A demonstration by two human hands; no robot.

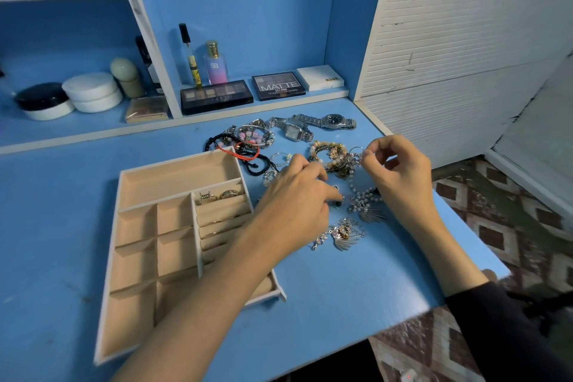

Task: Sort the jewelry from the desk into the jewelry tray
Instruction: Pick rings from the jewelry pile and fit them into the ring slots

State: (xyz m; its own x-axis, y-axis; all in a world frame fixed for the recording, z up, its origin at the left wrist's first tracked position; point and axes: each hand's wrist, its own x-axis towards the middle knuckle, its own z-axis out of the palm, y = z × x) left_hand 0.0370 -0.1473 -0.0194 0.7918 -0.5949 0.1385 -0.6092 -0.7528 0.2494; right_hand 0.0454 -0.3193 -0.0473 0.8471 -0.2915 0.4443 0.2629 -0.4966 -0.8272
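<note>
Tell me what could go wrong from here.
The right hand pinches a thin hoop right beside the beaded bracelet tangle; lifting it might drag the tangle along. The left forearm crosses the jewelry tray over its ring rolls, so a careless sweep could dislodge the rings already seated.

Dim bluish light, soft shadows, blurred and warped edges.
</note>
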